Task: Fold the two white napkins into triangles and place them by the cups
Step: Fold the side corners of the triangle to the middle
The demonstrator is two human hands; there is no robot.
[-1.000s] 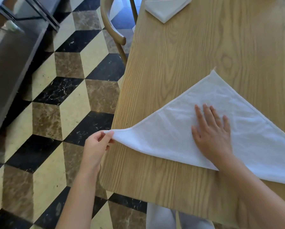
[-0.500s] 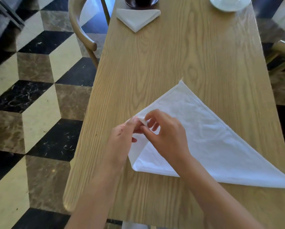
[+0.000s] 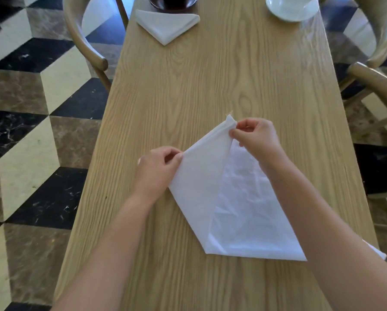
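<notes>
A white napkin [image 3: 233, 205] lies on the wooden table [image 3: 188, 90], its left flap folded over toward the top point. My right hand [image 3: 255, 135] pinches the napkin's top corner. My left hand [image 3: 159, 167] grips the folded left edge. A second white napkin [image 3: 166, 23], folded into a small triangle, rests at the table's far end beside a dark saucer [image 3: 173, 2]. A white saucer [image 3: 292, 7] stands at the far right; the cups themselves are cut off by the frame's top edge.
Wooden chairs stand at the left [image 3: 85, 41] and at the right [image 3: 376, 81] of the table. The floor [image 3: 31, 131] has black, cream and brown tiles. My forearms cross the near part of the table.
The napkin's left corner was carried across to its top point, making a new fold. My right hand moved up to the top corner and my left hand shifted to the folded edge.
</notes>
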